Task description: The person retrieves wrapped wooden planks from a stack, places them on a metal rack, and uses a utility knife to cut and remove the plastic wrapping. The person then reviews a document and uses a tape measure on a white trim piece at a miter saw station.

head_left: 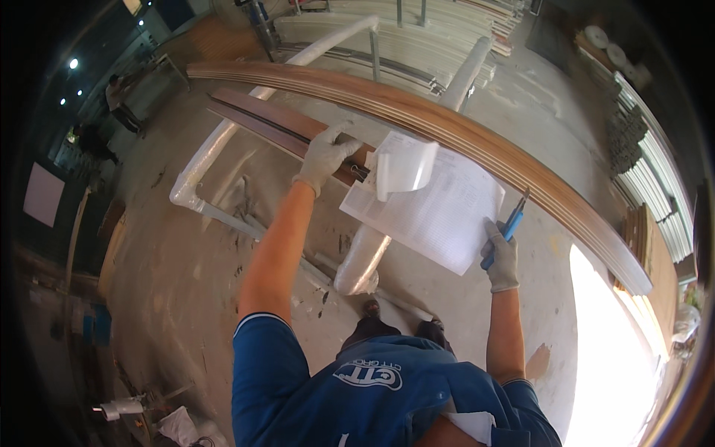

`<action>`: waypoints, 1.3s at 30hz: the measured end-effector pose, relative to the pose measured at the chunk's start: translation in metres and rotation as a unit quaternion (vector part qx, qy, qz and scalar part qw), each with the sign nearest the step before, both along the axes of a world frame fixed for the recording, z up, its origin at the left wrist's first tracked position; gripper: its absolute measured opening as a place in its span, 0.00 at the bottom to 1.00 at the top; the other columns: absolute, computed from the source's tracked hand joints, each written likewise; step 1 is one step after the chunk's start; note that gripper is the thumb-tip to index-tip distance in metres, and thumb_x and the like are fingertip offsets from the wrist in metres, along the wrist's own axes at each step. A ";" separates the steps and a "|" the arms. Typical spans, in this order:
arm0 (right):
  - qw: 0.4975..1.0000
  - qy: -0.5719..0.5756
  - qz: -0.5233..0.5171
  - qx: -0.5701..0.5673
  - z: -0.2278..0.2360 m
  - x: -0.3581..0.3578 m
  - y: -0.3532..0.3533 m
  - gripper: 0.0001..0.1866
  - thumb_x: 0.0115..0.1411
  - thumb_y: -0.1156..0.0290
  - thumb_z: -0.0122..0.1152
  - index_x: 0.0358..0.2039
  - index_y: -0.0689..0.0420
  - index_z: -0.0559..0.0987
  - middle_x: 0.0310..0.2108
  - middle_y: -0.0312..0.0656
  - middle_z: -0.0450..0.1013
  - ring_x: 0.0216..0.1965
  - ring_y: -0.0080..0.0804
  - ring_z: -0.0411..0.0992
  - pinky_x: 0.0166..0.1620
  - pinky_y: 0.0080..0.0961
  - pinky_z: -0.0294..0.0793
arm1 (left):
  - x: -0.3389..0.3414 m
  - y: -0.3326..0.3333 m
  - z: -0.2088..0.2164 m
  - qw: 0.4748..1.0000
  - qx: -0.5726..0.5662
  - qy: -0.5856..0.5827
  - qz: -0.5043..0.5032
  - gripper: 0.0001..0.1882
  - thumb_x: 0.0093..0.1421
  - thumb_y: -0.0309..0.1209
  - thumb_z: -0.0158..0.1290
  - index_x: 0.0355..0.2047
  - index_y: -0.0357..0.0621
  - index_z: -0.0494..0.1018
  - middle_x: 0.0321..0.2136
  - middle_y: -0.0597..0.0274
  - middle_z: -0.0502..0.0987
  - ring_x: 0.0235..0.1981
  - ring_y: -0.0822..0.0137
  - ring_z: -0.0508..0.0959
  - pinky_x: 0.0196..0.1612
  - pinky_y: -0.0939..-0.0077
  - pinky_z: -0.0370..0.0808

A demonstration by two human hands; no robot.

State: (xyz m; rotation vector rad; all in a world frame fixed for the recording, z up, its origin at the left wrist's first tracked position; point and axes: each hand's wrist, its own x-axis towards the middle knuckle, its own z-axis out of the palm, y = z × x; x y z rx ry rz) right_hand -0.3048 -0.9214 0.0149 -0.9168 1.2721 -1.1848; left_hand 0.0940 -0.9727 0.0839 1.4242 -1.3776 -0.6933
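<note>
My left hand, in a pale work glove, curls over the end part of a dark brown profile strip with a black groove along it. Just right of this hand lie printed paper sheets, one curling up, with a dark clip near their left edge. My right hand, also gloved, is closed around a blue-handled tool with a narrow dark pointed tip that aims away from me. Its fingers are at the right edge of the sheets; whether they pinch the paper too, I cannot tell.
Beyond the sheets, long wood-coloured profiles cross on a rack with plastic-wrapped bars. Pale profiles are stacked behind. More stock lines the right side. Two people are far left. Bright sunlight falls on the floor at right.
</note>
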 end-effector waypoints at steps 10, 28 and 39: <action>0.986 -0.009 -0.107 -0.129 0.006 -0.020 0.059 0.30 0.69 0.54 0.55 0.62 0.62 0.64 0.38 0.39 0.73 0.28 0.18 0.70 0.29 0.16 0.71 | -0.005 0.083 -0.027 0.989 -0.077 -0.046 0.116 0.22 0.57 0.30 0.64 0.51 0.40 0.75 0.44 0.54 0.76 0.40 0.64 0.77 0.45 0.70 0.77; 0.983 -0.022 0.101 -0.152 0.064 -0.062 0.071 0.26 0.69 0.51 0.50 0.50 0.65 0.71 0.26 0.39 0.73 0.21 0.21 0.70 0.24 0.17 0.70 | -0.154 0.232 -0.012 0.986 -0.049 0.083 0.138 0.17 0.61 0.22 0.58 0.51 0.34 0.73 0.45 0.57 0.77 0.40 0.70 0.77 0.44 0.75 0.75; 0.925 -0.244 0.270 -0.106 0.044 -0.072 0.111 0.35 0.63 0.65 0.57 0.66 0.65 0.56 0.39 0.42 0.70 0.32 0.25 0.71 0.37 0.23 0.73 | -0.271 0.276 -0.035 0.969 0.126 0.179 -0.118 0.26 0.62 0.38 0.61 0.56 0.37 0.70 0.43 0.51 0.80 0.43 0.66 0.80 0.45 0.74 0.76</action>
